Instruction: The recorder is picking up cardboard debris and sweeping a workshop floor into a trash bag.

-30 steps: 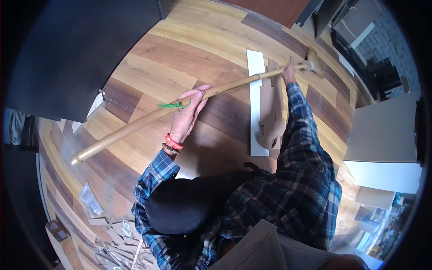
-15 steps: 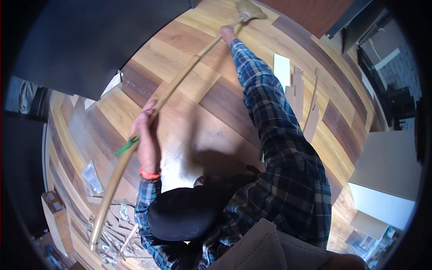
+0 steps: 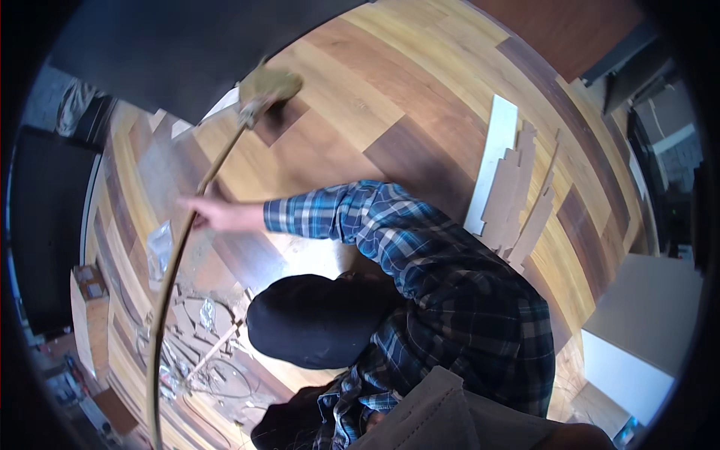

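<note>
A broom (image 3: 271, 84) with a straw-coloured head rests its bristles on the wood-patterned floor, beside a large dark panel. My right hand (image 3: 214, 213) is closed round the long thin handle, below the broom head. From there the handle runs down to the lower left edge of the view. The blue plaid sleeve of my right arm (image 3: 405, 232) stretches leftward across the floor. My left hand is out of sight.
Scraps and cords (image 3: 199, 349) lie at the lower left, near a clear plastic bag (image 3: 159, 247). Flat cardboard pieces (image 3: 510, 187) and a white strip (image 3: 491, 161) lie right of centre. The dark panel (image 3: 172, 45) stands at upper left, a white-edged board (image 3: 637, 360) at right.
The broom head has swept from the far top middle leftward and nearer, to the dark panel. My right arm has swung left with it. My left hand, earlier on the handle, has left the view.
</note>
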The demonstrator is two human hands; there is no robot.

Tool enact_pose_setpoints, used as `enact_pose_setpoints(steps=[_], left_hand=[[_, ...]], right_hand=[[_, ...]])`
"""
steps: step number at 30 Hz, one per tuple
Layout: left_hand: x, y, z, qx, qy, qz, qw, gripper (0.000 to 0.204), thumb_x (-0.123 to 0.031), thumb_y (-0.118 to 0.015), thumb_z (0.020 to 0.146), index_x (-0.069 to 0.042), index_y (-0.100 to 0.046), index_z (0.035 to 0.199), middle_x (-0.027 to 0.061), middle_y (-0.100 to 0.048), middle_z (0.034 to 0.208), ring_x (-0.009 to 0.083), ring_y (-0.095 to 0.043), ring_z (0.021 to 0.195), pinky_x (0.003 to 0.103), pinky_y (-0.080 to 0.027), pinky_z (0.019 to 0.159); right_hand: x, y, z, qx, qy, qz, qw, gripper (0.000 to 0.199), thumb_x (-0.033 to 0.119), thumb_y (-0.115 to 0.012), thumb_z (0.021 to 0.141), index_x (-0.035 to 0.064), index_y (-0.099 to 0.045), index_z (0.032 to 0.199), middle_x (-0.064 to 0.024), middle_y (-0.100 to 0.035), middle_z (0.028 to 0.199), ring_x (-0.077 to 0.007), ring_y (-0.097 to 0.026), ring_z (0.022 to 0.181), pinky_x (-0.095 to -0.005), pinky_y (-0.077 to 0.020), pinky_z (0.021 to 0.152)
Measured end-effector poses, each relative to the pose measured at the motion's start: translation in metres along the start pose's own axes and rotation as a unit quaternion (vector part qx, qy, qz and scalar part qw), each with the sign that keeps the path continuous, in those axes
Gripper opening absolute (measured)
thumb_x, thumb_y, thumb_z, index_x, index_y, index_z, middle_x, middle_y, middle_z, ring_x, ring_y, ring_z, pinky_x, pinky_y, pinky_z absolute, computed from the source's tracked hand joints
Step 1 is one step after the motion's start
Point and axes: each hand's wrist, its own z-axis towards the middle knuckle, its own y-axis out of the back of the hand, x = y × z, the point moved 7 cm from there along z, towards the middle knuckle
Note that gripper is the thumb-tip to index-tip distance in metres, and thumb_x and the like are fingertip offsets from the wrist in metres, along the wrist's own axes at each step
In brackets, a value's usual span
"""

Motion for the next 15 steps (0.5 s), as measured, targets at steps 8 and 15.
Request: enact_pose_setpoints(steps=[8, 15], left_hand=[[-0.203, 0.211, -0.117, -0.173, -0.281, 0.125, 0.936, 0.019, -0.019, -0.047, 0.095, -0.004, -0.055, 0.088, 0.0012, -0.045, 0.067, 0.0120, -0.048, 0.054, 0.028, -0.045, 0.054], [-0.242, 0.326, -0.126, -0.135, -0.386, 0.481, 0.775, 0.007, -0.004, -0.060, 0.089, -0.002, -0.066, 0.087, 0.0079, -0.070, 0.085, 0.0181, -0.068, 0.076, 0.032, -0.055, 0.081]], right_hand=[[-0.169, -0.116, -0.119, 0.330, -0.321, -0.369, 0.807, 0.032, 0.024, -0.064, 0.091, -0.0072, -0.058, 0.095, -0.0131, -0.062, 0.073, -0.0229, -0.067, 0.064, -0.0389, -0.0568, 0.055], [-0.190, -0.133, -0.086, 0.447, 0.238, -0.737, 0.448, 0.098, 0.045, -0.077, 0.071, 0.0150, -0.025, 0.148, -0.0164, -0.051, 0.129, -0.0322, -0.042, 0.130, -0.0498, -0.0307, 0.102]])
